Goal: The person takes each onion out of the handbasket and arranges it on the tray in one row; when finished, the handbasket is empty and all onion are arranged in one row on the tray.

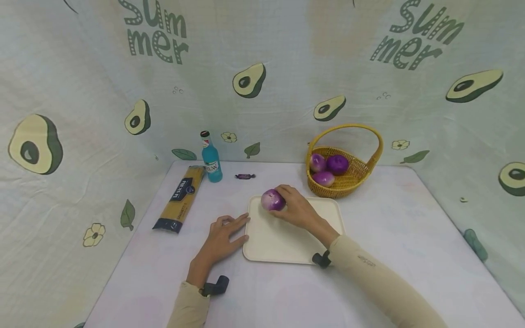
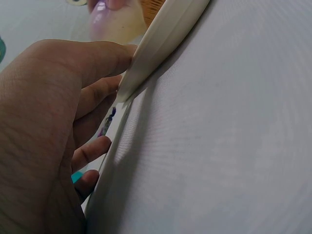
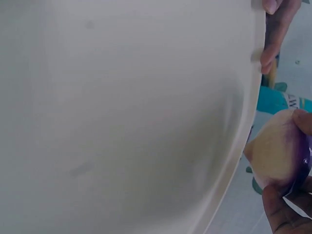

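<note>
In the head view my right hand [image 1: 298, 207] holds a purple-and-white onion [image 1: 271, 200] over the far left part of a cream tray [image 1: 293, 243]. The right wrist view shows thumb and fingers pinching the onion [image 3: 275, 151], its pale pointed end turned toward the tray's rim [image 3: 253, 109]. My left hand [image 1: 221, 239] lies at the tray's left side, fingers spread and fingertips touching the rim. In the left wrist view, a finger of the left hand [image 2: 73, 68] meets the tray's edge [image 2: 156, 44].
A yellow wicker basket [image 1: 348, 186] with three purple onions stands behind the tray to the right. A blue bottle [image 1: 212, 164] and a spaghetti packet [image 1: 180, 198] are at the back left. Between bottle and basket lies a small wrapped candy [image 1: 245, 176].
</note>
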A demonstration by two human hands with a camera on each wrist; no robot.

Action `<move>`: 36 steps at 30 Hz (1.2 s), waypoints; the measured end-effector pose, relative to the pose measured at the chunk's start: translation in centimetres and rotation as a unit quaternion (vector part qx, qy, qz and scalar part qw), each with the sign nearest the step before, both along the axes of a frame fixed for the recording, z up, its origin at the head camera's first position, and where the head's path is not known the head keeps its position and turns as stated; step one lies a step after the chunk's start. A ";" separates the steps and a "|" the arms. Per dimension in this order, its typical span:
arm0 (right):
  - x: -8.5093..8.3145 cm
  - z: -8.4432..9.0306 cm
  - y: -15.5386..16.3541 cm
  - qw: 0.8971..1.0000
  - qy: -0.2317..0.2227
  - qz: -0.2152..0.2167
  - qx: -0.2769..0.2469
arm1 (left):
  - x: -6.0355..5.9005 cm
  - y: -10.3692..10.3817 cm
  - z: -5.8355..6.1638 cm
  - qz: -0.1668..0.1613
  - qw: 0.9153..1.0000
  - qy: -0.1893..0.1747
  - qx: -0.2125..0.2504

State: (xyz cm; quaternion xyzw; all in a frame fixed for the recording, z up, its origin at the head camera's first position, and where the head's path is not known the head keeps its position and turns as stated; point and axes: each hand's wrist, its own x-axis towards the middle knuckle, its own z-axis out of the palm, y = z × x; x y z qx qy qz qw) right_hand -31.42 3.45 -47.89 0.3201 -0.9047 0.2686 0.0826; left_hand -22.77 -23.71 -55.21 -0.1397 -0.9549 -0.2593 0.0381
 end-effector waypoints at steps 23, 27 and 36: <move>-0.4 -0.4 -2.1 1.000 -0.011 0.010 0.019 | 0.1 0.2 0.5 0.000 1.000 -0.005 -0.002; -0.5 -0.6 -2.3 1.000 -0.010 0.010 0.022 | 0.1 0.2 0.5 0.000 1.000 -0.005 -0.003; -1.0 -1.0 -2.8 0.999 -0.013 0.008 0.033 | 0.0 0.1 0.3 0.001 1.000 -0.001 -0.005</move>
